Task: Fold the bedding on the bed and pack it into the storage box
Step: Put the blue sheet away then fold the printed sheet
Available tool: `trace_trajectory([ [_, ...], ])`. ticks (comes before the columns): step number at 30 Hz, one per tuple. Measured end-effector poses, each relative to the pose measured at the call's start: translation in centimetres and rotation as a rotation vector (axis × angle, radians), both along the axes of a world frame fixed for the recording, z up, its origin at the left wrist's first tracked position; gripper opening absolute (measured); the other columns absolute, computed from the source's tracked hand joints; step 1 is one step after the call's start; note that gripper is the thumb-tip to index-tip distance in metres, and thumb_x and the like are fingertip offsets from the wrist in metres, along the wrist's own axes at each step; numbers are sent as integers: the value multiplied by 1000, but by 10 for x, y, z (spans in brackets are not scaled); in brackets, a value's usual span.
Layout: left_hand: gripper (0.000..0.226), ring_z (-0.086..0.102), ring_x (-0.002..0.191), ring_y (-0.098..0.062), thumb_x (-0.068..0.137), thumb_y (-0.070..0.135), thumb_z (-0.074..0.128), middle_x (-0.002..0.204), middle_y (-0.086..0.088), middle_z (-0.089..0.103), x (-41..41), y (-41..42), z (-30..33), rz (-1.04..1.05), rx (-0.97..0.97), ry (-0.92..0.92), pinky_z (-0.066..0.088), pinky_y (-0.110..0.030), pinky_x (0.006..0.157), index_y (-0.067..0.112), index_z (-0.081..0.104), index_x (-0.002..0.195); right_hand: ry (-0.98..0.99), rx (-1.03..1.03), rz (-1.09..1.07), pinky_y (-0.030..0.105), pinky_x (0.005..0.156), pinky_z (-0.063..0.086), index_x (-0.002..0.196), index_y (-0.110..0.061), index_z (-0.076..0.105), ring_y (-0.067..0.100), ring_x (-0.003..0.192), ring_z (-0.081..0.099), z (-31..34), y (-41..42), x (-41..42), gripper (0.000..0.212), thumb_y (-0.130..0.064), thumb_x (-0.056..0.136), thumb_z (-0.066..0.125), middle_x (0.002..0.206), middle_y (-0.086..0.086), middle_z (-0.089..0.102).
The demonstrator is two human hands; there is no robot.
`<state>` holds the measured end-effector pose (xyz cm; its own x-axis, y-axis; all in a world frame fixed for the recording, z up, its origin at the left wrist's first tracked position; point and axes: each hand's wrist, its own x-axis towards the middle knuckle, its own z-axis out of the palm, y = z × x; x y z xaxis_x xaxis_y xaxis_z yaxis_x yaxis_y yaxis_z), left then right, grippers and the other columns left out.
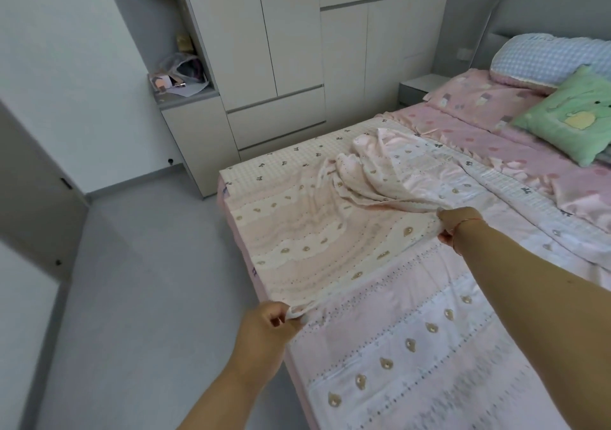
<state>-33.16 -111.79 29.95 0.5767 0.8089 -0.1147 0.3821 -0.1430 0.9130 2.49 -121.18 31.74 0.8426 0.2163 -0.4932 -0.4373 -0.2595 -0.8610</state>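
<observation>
Left hand (264,327) at 7 o'clock pinches bear-print blanket (317,241) corner; right hand (458,224) at 3 o'clock grips its edge (both clenched on cloth).

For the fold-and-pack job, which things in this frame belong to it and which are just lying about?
Part of the job:
- bear-print blanket, its near edge held by both hands
- left hand, gripping one corner
- right hand, gripping the edge farther along
- bed
No storage box is in view.

Lying about:
- green cushion
- checked pillow
- shelf clutter
- wardrobe
</observation>
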Motion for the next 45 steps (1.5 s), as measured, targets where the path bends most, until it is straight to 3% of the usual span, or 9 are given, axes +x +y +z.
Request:
trace_trajectory([
  [3,53,26,47,-6,82,15,75,55,8,28,-4,-19,-4,11,79,78,23,-15,45,17,33,51,-20,11,4,33,66,51,127,2,49,26,88,50,-1,-22,-7,36,-18,97,51,103,15,47],
  [7,41,23,44,-7,88,14,68,50,7,28,-14,-41,-4,-32,30,122,20,-14,43,7,39,60,-39,38,3,29,50,49,108,-6,48,18,65,45,1,-51,-19,16,-18,98,50,82,10,48],
  [10,28,42,43,-12,91,13,63,49,-3,52,-26,-61,0,-5,-47,94,33,-19,43,-3,61,69,-36,34,-8,29,53,49,104,-6,46,17,65,46,2,-78,-30,15,-19,97,51,76,7,45],
  [14,26,56,50,-15,90,9,65,57,-8,64,-46,-100,7,48,-115,-39,44,-22,49,-5,67,69,-92,-15,1,22,33,46,100,-4,48,18,64,47,6,-122,-49,16,-19,97,52,76,8,46],
  [22,20,65,57,-13,84,10,71,66,-8,71,-90,-198,4,10,-140,-160,53,-18,59,-5,73,71,-162,-46,-36,22,32,46,74,-8,48,18,62,47,18,-227,-90,26,-21,96,53,73,8,46],
  [29,17,70,68,-21,86,0,66,70,-12,73,-113,-261,-27,-1,-303,-118,59,-29,72,4,77,74,-54,-62,-74,29,49,51,89,-6,50,17,63,45,-10,-297,-119,13,-17,95,54,76,8,45],
  [32,24,70,84,-34,91,-1,51,88,-22,73,-114,-277,-38,86,-548,-204,57,-41,83,-3,74,88,-62,-83,-60,21,33,46,86,-5,50,17,61,43,-18,-310,-127,15,-16,97,52,72,8,42],
  [38,16,70,91,-32,92,9,62,96,-20,72,-101,-305,-58,319,-654,-226,60,-26,69,-4,71,91,-50,-138,-11,18,28,39,128,2,47,17,58,43,-39,-320,-125,37,-20,98,48,70,8,41],
  [45,15,66,92,-28,83,-13,63,100,-17,68,-92,-348,-85,470,-709,-274,58,-33,79,0,68,88,-35,-163,111,20,30,44,113,-2,52,19,58,46,-77,-338,-103,21,-16,97,50,70,10,46],
])
